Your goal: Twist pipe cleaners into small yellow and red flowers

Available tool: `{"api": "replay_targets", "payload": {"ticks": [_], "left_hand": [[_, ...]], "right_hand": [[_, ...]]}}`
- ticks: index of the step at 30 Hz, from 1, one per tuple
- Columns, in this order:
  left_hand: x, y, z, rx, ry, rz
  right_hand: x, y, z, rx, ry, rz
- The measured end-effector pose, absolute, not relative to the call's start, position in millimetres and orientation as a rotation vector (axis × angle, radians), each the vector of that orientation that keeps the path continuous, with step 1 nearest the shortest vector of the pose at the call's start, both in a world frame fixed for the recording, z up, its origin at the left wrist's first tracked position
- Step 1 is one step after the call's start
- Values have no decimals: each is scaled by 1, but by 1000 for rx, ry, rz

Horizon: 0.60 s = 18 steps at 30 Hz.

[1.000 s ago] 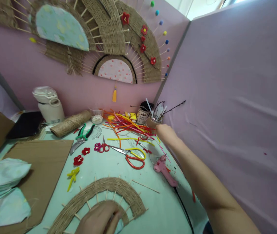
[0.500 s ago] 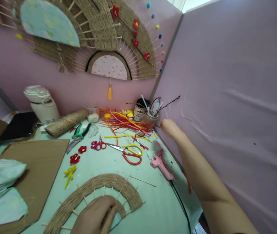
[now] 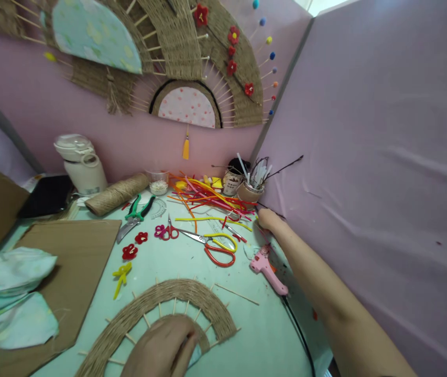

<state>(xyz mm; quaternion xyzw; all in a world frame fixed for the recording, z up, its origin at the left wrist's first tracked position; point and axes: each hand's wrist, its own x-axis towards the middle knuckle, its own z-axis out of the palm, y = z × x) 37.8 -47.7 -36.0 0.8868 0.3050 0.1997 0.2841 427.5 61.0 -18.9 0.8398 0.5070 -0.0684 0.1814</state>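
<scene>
Woven fan [image 3: 178, 292] is laid at the near middle of the table [image 3: 254, 330], its inner arc partly covered by the left hand [image 3: 162, 345]; fingers are bent close together, but whether the fan is clamped can't be told. Right hand [image 3: 271, 220] is held at far right, past the pink glue gun [image 3: 268, 272], near the twig jar [image 3: 250, 195]; fingertips hidden, grip can't be told.

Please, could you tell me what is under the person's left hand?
The left hand lies over the inner part of the woven arch. Beside it, some inner twine band and blue fabric show. What lies directly beneath the palm is hidden.
</scene>
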Motion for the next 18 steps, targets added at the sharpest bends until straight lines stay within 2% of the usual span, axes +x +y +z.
{"api": "replay_targets", "payload": {"ticks": [12, 18], "left_hand": [[37, -50, -33, 2397, 841, 474], [36, -52, -32, 2386, 879, 432]], "right_hand": [[413, 69, 3, 2317, 1531, -301], [375, 69, 36, 2418, 1572, 0]]}}
